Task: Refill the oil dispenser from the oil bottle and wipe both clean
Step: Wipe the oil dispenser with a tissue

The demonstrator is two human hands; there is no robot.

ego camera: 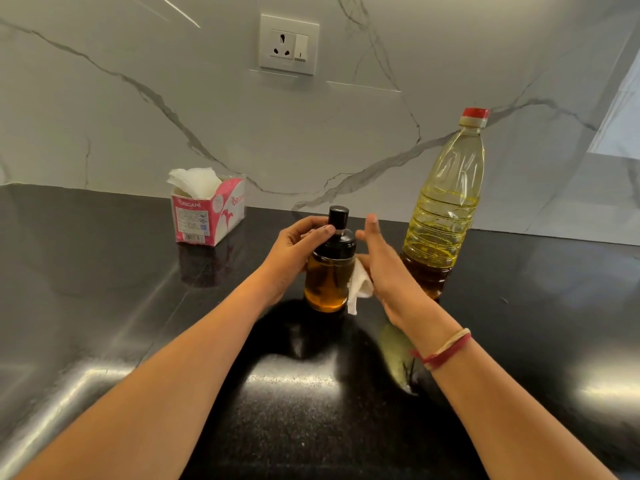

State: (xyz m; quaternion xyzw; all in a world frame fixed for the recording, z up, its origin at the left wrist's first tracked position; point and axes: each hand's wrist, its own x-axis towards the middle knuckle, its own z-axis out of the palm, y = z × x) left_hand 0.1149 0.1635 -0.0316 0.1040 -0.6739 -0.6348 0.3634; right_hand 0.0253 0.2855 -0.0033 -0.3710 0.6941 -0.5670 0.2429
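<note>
The oil dispenser (329, 271), a glass jar of amber oil with a black lid and black pump top, stands upright on the black counter (138, 323). My left hand (294, 254) grips its left side, thumb on the lid's shoulder. My right hand (381, 261) is beside the dispenser's right flank with fingers straight, and a white tissue (360, 289) lies between its palm and the glass. The tall plastic oil bottle (443, 209) with a red cap stands upright just right of my right hand.
A pink and white tissue box (211, 213) with tissues sticking out stands at the back left by the marble wall. A wall socket (289, 45) is above. The counter in front is glossy black stone.
</note>
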